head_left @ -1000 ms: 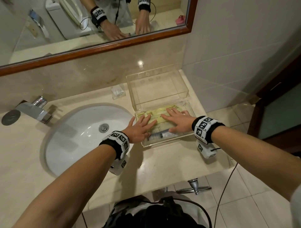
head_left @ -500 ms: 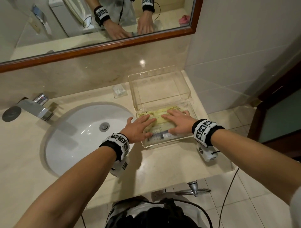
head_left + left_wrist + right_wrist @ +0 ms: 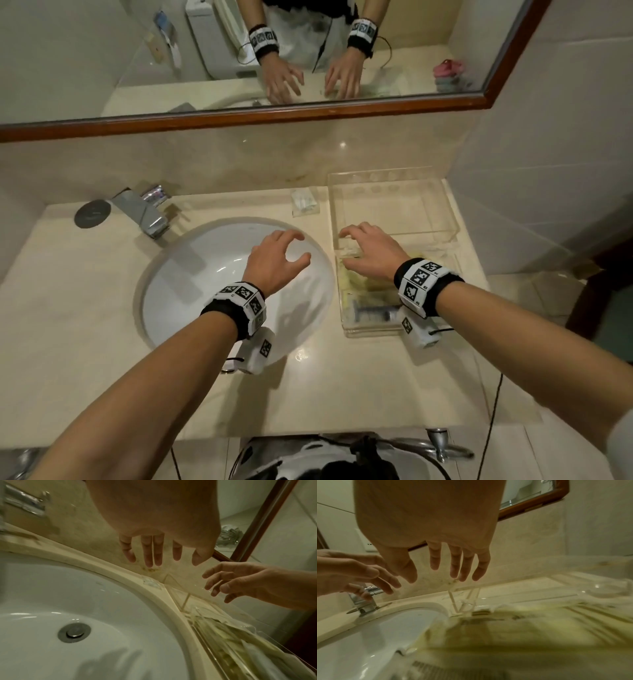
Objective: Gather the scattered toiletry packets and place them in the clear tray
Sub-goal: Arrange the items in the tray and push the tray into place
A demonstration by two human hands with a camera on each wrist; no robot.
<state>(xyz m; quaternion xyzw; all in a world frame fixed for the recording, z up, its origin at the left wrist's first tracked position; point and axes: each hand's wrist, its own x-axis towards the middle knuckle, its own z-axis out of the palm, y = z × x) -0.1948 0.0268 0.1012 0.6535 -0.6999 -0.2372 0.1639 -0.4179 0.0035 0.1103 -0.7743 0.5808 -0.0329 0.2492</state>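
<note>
The clear tray (image 3: 371, 333) stands on the counter right of the sink, its lid part (image 3: 445, 212) lying behind it. Yellow packets (image 3: 368, 284) and a dark-handled item lie inside the tray, seen blurred in the right wrist view as yellow packets (image 3: 530, 628). One small clear packet (image 3: 305, 202) lies on the counter left of the lid, also visible as a small packet (image 3: 151, 583) past my left fingers. My left hand (image 3: 298, 246) hovers over the basin with loosely curled, empty fingers. My right hand (image 3: 348, 248) hovers above the tray's left rear corner, fingers spread and empty.
A white basin (image 3: 205, 281) with a metal drain (image 3: 74, 632) fills the counter's middle. A chrome tap (image 3: 150, 219) stands at the back left. A wood-framed mirror (image 3: 308, 113) and a tiled wall bound the counter behind and to the right.
Both hands have lifted off the yellow packets in the tray. The left one has moved left over the basin, and the right one has moved towards the tray's rear left.
</note>
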